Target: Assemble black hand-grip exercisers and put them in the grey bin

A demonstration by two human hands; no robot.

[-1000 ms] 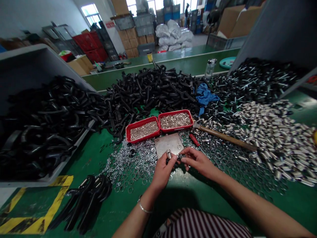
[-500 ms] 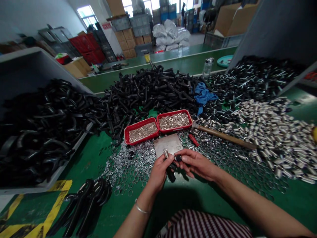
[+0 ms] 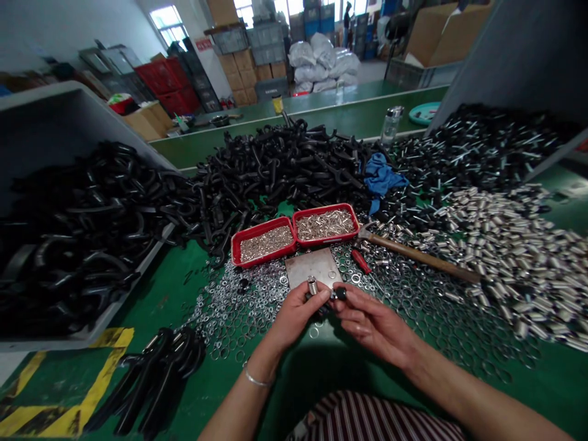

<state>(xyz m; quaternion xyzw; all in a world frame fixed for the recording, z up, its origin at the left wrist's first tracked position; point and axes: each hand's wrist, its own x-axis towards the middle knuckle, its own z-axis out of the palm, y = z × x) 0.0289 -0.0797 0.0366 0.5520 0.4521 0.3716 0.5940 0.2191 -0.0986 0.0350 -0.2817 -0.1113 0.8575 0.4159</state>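
Observation:
My left hand [image 3: 298, 312] is closed around a dark part topped by a metal spring [image 3: 312, 285], just in front of a flat metal plate [image 3: 310, 266]. Close beside it, my right hand [image 3: 374, 321] pinches a small black knob [image 3: 340, 293] between thumb and fingertips. A short metal piece shows between the knob and my left thumb. The fingers hide most of the dark part. Two red trays [image 3: 263, 264] of small metal pins stand beyond the plate, side by side and touching.
A hammer [image 3: 422, 258] and a red-handled screwdriver [image 3: 361, 261] lie to the right among loose rings and metal sleeves [image 3: 509, 245]. Black parts [image 3: 280, 159] are heaped behind the trays. Finished-looking black pieces [image 3: 158, 373] lie front left, near a grey bin [image 3: 133, 306].
My right hand has turned and shifted slightly right with the black knob. The dark part in my left hand now shows less below the fingers. The view has shifted slightly.

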